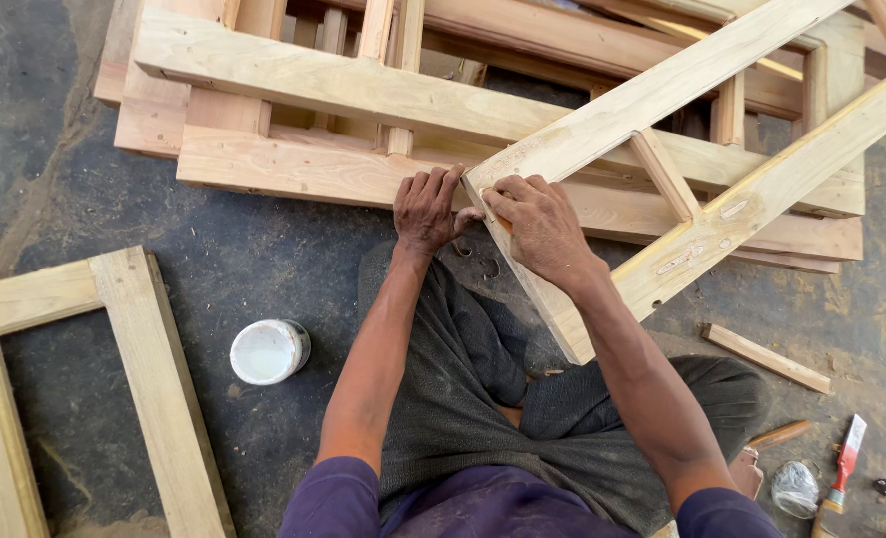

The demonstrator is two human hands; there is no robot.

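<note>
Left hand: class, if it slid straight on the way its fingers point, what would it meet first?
The left hand points away from the person; its fingertips already touch the frame corner, and beyond lies the stacked timber. Depth is unclear.

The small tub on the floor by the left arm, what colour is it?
White tub, with whitish contents; head view.

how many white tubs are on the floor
1: a round white tub stands on the dark floor, out beyond the person's left arm. Others may be hidden under the wooden frames.
</note>
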